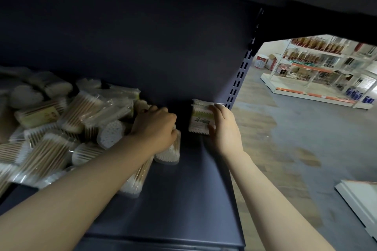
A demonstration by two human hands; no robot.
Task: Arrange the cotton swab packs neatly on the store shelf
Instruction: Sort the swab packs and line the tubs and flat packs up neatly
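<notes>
- We look into a dark blue-grey metal store shelf [179, 199] with a slotted upright [238, 79] at its right end; beyond it lie a grey floor and white display racks [318, 71] of goods too blurred to name.
- A loose heap of clear plastic cotton swab packs [61, 120] with wooden sticks and white tips covers the shelf's left part.
- Our left hand [157, 128] curls its grip round one clear pack of white-tipped swabs [169, 153] at the heap's right edge.
- Our right hand [224, 128] holds a small white flat pack with green printing [199, 120] by its right side, thumb on its front, near the shelf's right end; the writing is unreadable.
</notes>
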